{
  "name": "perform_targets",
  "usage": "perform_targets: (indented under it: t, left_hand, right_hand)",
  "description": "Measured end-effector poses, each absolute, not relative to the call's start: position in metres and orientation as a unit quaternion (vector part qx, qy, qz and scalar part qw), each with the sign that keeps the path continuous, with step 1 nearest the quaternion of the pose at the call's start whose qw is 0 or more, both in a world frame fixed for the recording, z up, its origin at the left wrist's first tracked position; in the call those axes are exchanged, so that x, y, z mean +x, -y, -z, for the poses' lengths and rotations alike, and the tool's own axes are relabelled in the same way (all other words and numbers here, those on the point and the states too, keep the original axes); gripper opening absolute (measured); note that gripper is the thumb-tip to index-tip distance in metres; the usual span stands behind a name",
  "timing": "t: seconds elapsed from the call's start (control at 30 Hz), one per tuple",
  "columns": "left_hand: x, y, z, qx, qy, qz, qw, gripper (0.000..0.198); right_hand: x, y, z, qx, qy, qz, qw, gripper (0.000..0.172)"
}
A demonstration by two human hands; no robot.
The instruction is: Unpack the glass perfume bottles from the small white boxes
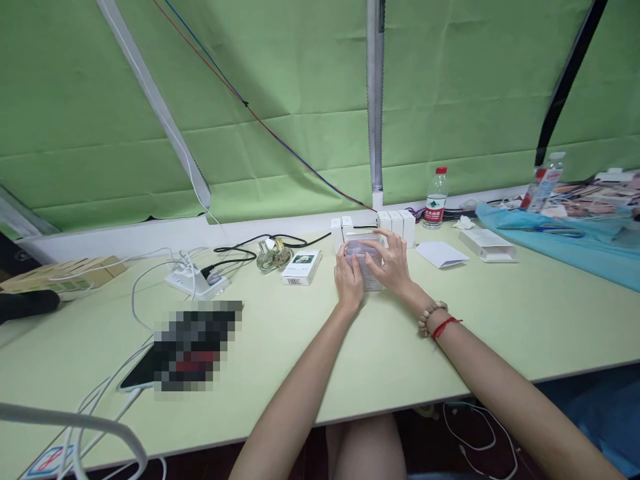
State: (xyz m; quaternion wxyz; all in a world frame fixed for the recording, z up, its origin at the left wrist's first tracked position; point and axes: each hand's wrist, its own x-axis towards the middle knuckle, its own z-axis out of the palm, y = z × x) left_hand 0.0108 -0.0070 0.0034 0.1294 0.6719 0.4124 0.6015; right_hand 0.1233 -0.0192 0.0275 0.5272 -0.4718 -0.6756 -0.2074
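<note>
Both my hands meet at the middle of the pale green table point(500, 320) around a small clear plastic box point(364, 257). My left hand point(349, 277) grips the box's left side with curled fingers. My right hand point(393, 263) holds its right side, fingers bent over the top. A row of small white boxes point(395, 223) stands just behind the clear box. A flat white box with a green picture point(301, 267) lies to the left, beside two small glass bottles point(273, 255).
A white power strip point(197, 281) with cables sits at left, a phone point(150, 370) lies near the front edge. A water bottle point(436, 198), a white paper point(442, 254) and an open white box point(487, 245) are at right, with a blue sheet point(575, 247) beyond.
</note>
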Motion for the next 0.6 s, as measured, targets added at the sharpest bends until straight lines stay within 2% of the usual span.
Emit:
perform_targets:
  t: [0.1, 0.27, 0.47, 0.6]
  left_hand:
    - [0.0108, 0.0074, -0.0032, 0.672, -0.412, -0.601, 0.132, 0.045]
    - [0.0110, 0.0074, -0.0028, 0.674, -0.413, -0.600, 0.119, 0.045]
    - [0.0109, 0.0073, -0.0045, 0.685, -0.417, -0.589, 0.105, 0.041]
    - [0.0111, 0.0062, -0.0036, 0.666, -0.415, -0.605, 0.135, 0.048]
  right_hand:
    - [0.1230, 0.0189, -0.0276, -0.488, 0.650, 0.204, 0.546, 0.031]
    - [0.1234, 0.0169, -0.0278, -0.485, 0.646, 0.197, 0.555, 0.014]
    - [0.1248, 0.0140, -0.0248, -0.474, 0.643, 0.184, 0.573, 0.016]
    - [0.1252, 0.0112, -0.0218, -0.483, 0.624, 0.185, 0.585, 0.017]
